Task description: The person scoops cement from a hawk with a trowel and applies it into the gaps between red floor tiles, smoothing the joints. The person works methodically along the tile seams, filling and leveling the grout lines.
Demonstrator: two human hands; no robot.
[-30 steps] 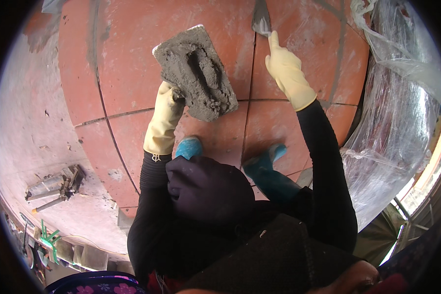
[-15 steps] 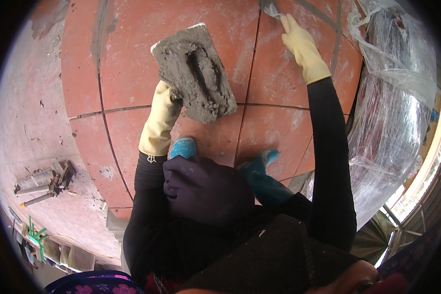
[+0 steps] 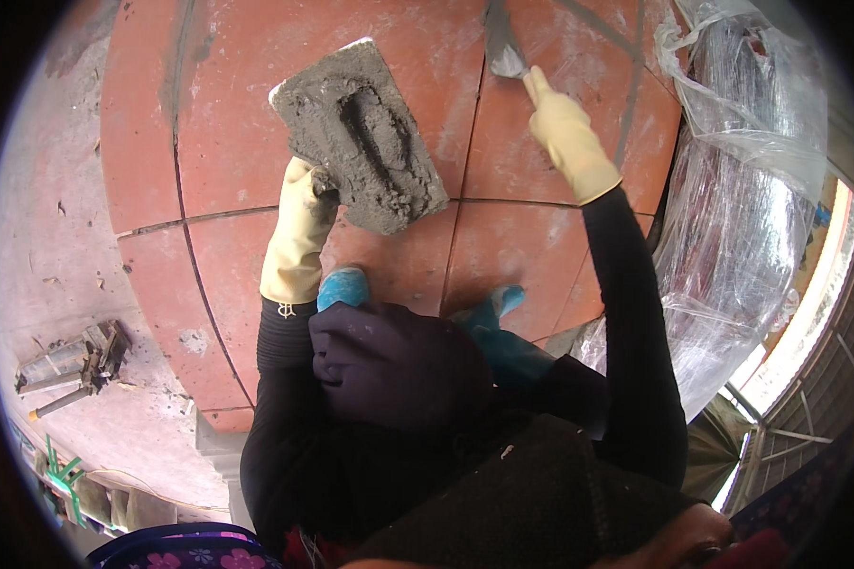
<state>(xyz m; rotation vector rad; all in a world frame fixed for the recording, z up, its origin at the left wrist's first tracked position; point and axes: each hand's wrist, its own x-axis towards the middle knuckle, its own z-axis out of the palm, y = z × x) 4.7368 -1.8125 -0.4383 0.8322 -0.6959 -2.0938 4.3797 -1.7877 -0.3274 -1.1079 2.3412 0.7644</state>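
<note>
Head view: a person crouching over a floor of large red tiles [image 3: 228, 123] is working with both hands in pale yellow rubber gloves. Their left hand [image 3: 304, 213] is gripping from beneath a flat board [image 3: 361, 137] heaped with grey mortar, fingers wrapped on its underside, holding it tilted above the tile joints. Their right hand [image 3: 565, 128] is reaching forward, closed around the handle of a small pointed trowel [image 3: 503, 47], whose blade is resting along a grey joint near the top edge. Blue shoes [image 3: 346, 284] are showing just below the board. Clear plastic sheeting [image 3: 750, 180] is lying bunched to the right of the tiles, while a metal tool [image 3: 71, 365] is sitting on bare concrete well apart at left.
</note>
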